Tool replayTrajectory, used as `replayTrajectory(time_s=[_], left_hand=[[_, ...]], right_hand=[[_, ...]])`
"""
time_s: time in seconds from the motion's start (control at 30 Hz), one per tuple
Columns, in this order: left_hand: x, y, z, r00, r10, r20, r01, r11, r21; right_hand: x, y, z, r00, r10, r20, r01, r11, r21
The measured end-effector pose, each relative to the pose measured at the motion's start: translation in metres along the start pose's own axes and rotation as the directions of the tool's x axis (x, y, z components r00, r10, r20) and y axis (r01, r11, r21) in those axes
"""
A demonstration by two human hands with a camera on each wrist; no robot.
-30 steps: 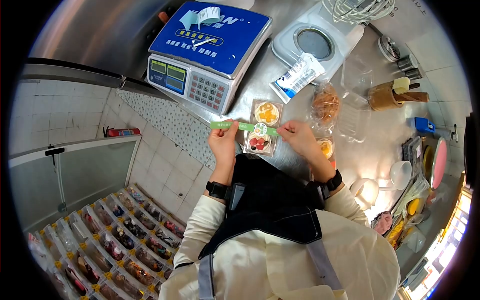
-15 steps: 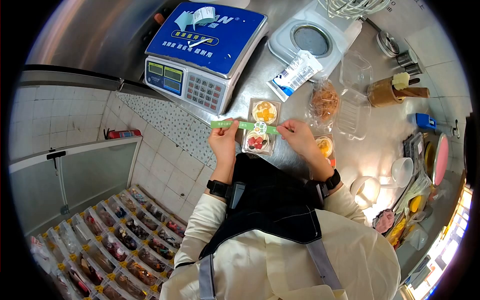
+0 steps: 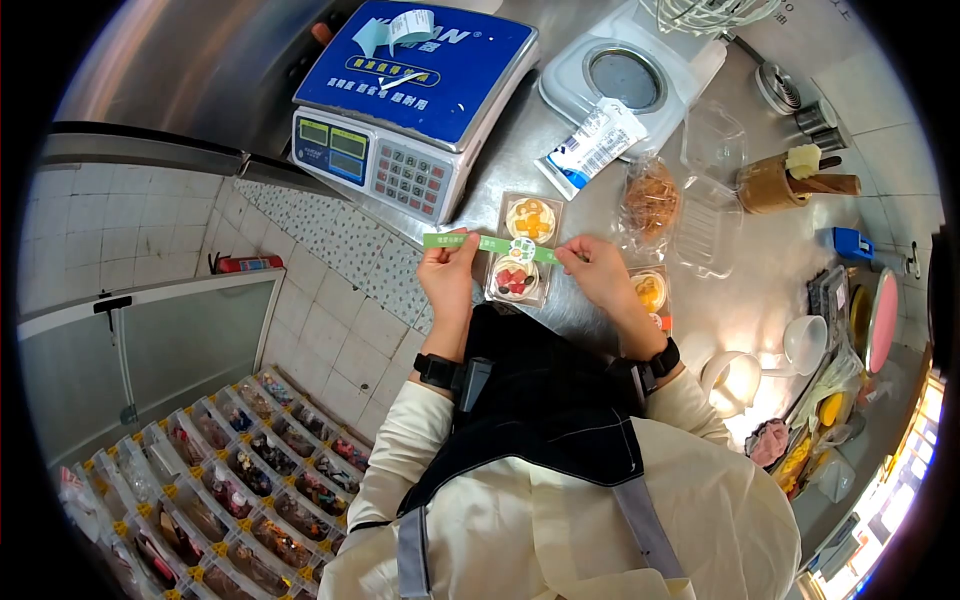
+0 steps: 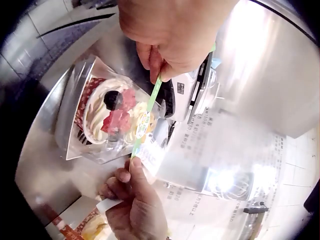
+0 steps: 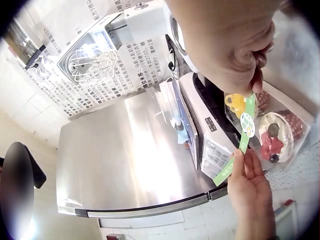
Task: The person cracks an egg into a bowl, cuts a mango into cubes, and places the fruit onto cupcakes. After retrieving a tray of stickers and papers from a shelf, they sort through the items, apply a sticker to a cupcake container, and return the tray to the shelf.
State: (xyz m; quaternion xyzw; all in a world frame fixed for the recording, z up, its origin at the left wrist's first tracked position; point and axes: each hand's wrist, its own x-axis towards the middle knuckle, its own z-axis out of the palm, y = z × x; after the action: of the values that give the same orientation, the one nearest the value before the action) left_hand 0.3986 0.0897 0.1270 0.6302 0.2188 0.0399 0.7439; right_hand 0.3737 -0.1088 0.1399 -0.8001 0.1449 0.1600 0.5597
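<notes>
Both hands stretch a green label strip (image 3: 490,243) with a round white emblem crosswise above a clear cake box. My left hand (image 3: 447,280) pinches it near its left end between thumb and fingers. The right end is pinched by my right hand (image 3: 598,272). Inside the box are two cream cupcakes: one topped with orange fruit (image 3: 531,218) on the far side, one with red fruit and dark berries (image 3: 514,279) nearer me. In the right wrist view the strip's printed face (image 5: 247,125) shows, its free tail beyond my left fingers.
Another boxed cupcake (image 3: 650,292) stands right of my right hand. A blue-topped scale (image 3: 420,75) is at the back left. Behind the box lie a white packet (image 3: 597,146), a bagged brown food (image 3: 650,208) and a clear clamshell container (image 3: 708,230). The counter's front edge runs close by me.
Strip and hands have shifted only slightly, the strip's left end a little farther from me. Both pinches are the same as before.
</notes>
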Motion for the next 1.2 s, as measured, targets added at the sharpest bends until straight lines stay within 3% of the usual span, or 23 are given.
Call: replayTrajectory(time_s=[0.23, 0.57, 0.7, 0.73, 0.8, 0.83, 0.93, 1.0, 1.13, 1.2], left_hand=[[0.003, -0.01, -0.003, 1.0, -0.02, 0.001, 0.02, 0.999, 0.04], [0.006, -0.029, -0.005, 0.972, -0.206, 0.111, 0.213, 0.976, -0.053], [0.009, -0.033, -0.009, 0.952, -0.249, 0.18, 0.265, 0.962, -0.071], [0.006, -0.026, -0.004, 0.952, -0.247, 0.179, 0.263, 0.962, -0.072], [-0.002, -0.015, 0.006, 0.95, -0.224, 0.216, 0.28, 0.918, -0.282], [-0.002, -0.016, 0.006, 0.951, -0.221, 0.215, 0.278, 0.917, -0.285], [-0.003, -0.024, 0.004, 0.935, -0.185, 0.302, 0.251, 0.948, -0.197], [0.0, -0.03, 0.003, 0.952, -0.169, 0.257, 0.16, 0.985, 0.057], [-0.008, -0.019, 0.013, 0.975, -0.175, 0.136, 0.15, 0.973, 0.176], [-0.013, -0.013, 0.015, 0.982, -0.145, 0.118, 0.111, 0.961, 0.254]], right_hand=[[0.005, 0.013, 0.003, 1.0, 0.002, -0.018, -0.002, 1.0, 0.014], [0.014, 0.04, 0.019, 0.997, -0.039, -0.066, 0.041, 0.998, 0.037], [0.011, 0.031, 0.022, 0.995, -0.041, -0.086, 0.044, 0.998, 0.033], [0.004, 0.015, 0.018, 0.995, -0.031, -0.099, 0.028, 0.999, -0.039], [-0.001, 0.006, 0.016, 0.994, -0.026, -0.11, 0.013, 0.993, -0.115], [-0.002, 0.006, 0.017, 0.988, -0.071, -0.136, 0.051, 0.988, -0.147], [-0.005, 0.005, 0.019, 0.977, -0.129, -0.168, 0.098, 0.979, -0.178], [-0.003, 0.009, 0.023, 0.972, -0.148, -0.18, 0.116, 0.977, -0.177], [0.005, 0.02, 0.039, 0.983, -0.053, -0.177, 0.051, 0.999, -0.014], [0.003, 0.014, 0.044, 0.977, 0.127, -0.171, -0.13, 0.992, -0.004]])
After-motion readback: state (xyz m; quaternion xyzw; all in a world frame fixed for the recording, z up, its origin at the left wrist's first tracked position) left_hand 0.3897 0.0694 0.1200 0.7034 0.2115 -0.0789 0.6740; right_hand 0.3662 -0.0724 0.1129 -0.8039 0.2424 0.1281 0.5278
